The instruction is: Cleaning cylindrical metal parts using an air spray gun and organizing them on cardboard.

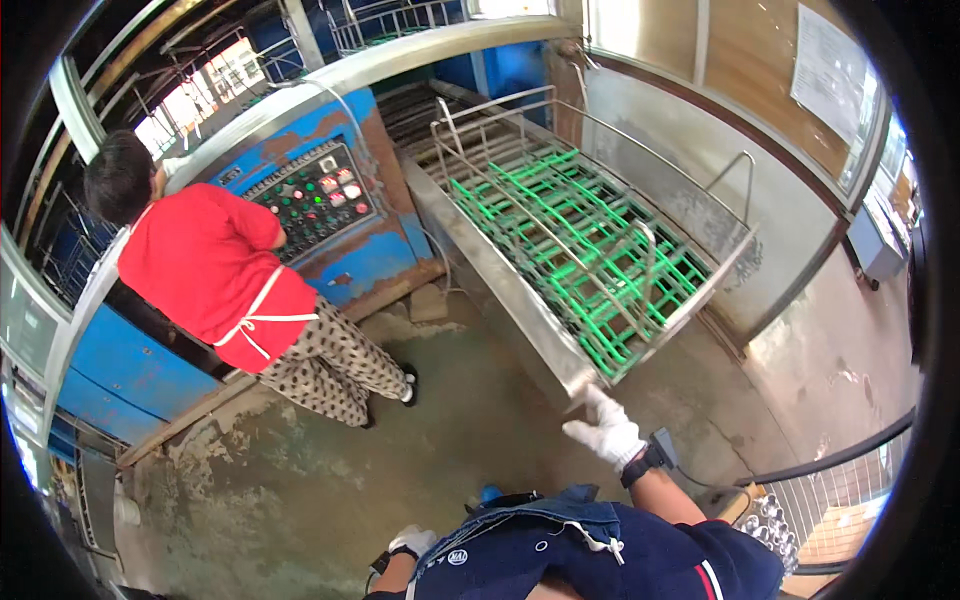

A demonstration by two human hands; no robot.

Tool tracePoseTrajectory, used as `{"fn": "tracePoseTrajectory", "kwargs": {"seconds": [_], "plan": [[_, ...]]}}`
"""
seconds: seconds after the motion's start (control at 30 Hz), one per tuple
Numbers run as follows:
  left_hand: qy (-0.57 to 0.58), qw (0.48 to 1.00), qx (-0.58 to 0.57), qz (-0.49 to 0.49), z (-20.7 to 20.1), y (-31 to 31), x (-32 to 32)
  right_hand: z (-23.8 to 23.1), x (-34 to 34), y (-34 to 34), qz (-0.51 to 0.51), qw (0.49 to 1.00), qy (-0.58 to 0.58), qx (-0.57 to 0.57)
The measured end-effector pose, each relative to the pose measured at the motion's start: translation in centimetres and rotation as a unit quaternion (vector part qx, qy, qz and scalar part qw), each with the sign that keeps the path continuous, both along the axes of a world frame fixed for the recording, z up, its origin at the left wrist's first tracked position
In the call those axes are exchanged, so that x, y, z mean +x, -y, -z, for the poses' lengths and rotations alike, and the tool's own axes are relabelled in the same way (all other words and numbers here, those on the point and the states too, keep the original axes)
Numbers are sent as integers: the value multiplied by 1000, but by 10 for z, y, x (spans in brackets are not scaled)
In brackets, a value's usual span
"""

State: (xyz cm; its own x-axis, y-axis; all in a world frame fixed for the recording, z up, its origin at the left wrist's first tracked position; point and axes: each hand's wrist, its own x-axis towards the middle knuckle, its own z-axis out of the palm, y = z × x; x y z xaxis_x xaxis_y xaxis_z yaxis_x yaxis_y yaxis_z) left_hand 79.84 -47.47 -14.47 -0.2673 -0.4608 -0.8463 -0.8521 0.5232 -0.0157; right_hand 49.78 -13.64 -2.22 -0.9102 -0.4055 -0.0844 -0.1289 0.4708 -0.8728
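My right hand (pixel 606 438), in a white glove, reaches out to the near corner of a long metal conveyor frame (pixel 500 298). Its thumb is spread to the left and a finger stretches up to the corner; whether it touches the metal I cannot tell. On that frame lies a rack (pixel 590 255) of green-coated bars with bare metal rails standing up from it. Low beside my body hangs my left hand (pixel 413 541), also gloved in white. Its fingers are too small and partly hidden to read, and no held thing shows.
A person in a red top (pixel 215 270) stands at left, facing a blue control panel (pixel 315 200) with buttons and lights. A pale partition (pixel 690 180) runs along the conveyor's far side. Worn concrete floor (pixel 450 420) lies between. At lower right is a wire basket (pixel 850 510) beside shiny metal parts.
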Motion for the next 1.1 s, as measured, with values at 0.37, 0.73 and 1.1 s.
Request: {"fn": "tracePoseTrajectory", "kwargs": {"seconds": [0.37,0.73,1.1], "plan": [[-84,991,-66,-79,-14,110,-77,-16,-161,113,256,949,-127,-137],[-19,999,37,-12,-3,161,-158,45,-260,145,317,845,107,-418],[-181,982,54,31,-9,194,-248,7,-273,126,382,834,168,-362]]}}
